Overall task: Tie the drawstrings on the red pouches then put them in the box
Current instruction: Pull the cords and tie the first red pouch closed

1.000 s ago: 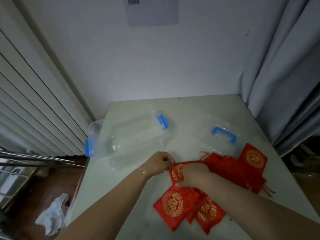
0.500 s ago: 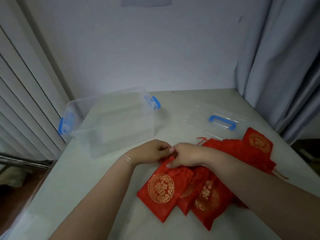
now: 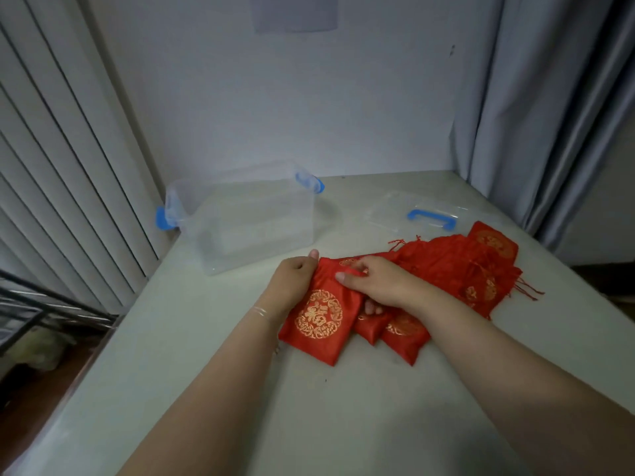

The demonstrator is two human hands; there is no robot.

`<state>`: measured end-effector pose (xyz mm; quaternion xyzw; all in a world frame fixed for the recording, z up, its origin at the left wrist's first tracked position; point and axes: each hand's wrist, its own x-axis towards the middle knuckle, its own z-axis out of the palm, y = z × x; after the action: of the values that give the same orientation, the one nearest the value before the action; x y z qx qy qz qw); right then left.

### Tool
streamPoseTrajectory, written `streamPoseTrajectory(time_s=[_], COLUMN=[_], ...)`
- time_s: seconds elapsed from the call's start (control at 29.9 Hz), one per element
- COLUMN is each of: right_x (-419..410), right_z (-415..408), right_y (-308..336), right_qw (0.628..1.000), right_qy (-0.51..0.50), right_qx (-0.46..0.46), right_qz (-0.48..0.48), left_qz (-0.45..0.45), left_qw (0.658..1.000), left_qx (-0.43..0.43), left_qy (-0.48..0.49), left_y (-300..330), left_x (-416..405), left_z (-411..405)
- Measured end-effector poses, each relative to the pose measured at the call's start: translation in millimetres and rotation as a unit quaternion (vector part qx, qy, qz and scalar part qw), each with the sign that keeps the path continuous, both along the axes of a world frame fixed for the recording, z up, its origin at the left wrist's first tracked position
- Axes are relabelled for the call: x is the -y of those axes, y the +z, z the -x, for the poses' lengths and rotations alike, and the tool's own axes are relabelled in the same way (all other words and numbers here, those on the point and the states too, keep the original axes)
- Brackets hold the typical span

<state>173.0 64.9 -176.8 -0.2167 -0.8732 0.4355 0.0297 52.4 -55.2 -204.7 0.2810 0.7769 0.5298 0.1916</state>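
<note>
Both hands work at the gathered mouth of the front red pouch [image 3: 319,314], which lies on the tabletop [image 3: 206,338] just in front of the clear storage box [image 3: 247,218]. The left hand [image 3: 292,280] has its fingers curled round the pouch's left top corner; the right hand [image 3: 374,283] pinches what appears to be a thin red drawstring at the mouth, other fingers curled over the fabric.

Risks from this state:
- The cord is thin and the same red as the cloth — a grip could close on fabric instead, or the cord could slip out before a knot forms.
- The front pouch overlaps 2 others; pulling hard may drag them along.
- Loose tasselled cords in the pouch pile [image 3: 474,266] behind the right hand may snag.

Not resolvable: the drawstring run under the right hand, whether any knot exists, and how many pouches are in the pile. The box walls are transparent and faint; no pouch is visible inside it. The lid [image 3: 422,214] lies right of the box.
</note>
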Motion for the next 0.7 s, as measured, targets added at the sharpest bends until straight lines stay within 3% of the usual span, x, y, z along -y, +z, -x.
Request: streamPoseTrajectory(time_s=[0.17, 0.3, 0.43, 0.53, 0.6, 0.7], right_x=[-4.0, -8.9, -16.5, -20.5, -19.5, -7.9], right_z=[-8.9, -9.7, -12.3, -18.7, -23.4, -25.6], right_y=[-14.6, -24.7, -20.7, -19.3, -17.2, -9.8], right_qw=[0.993, 0.992, 0.982, 0.984, 0.979, 0.930], right_qy=[-0.042, -0.035, -0.094, -0.108, -0.131, -0.168], right_qx=[-0.048, -0.051, -0.088, -0.113, -0.156, -0.275], right_qz=[-0.096, -0.109, -0.136, -0.082, 0.002, 0.175], left_qz=[-0.008, 0.037, 0.071, 0.075, 0.059, 0.032], left_qw=[0.998, 0.996, 0.990, 0.987, 0.992, 0.998], left_qx=[-0.024, -0.085, -0.104, -0.112, -0.088, -0.023], left_qy=[0.050, 0.011, -0.062, -0.087, -0.073, -0.051], left_y=[-15.0, -13.8, -11.4, -10.8, -11.1, -9.4], left_x=[3.6, 4.0, 8.8, 12.2, 13.4, 12.3], left_z=[7.9, 14.2, 18.2, 18.7, 17.5, 13.9])
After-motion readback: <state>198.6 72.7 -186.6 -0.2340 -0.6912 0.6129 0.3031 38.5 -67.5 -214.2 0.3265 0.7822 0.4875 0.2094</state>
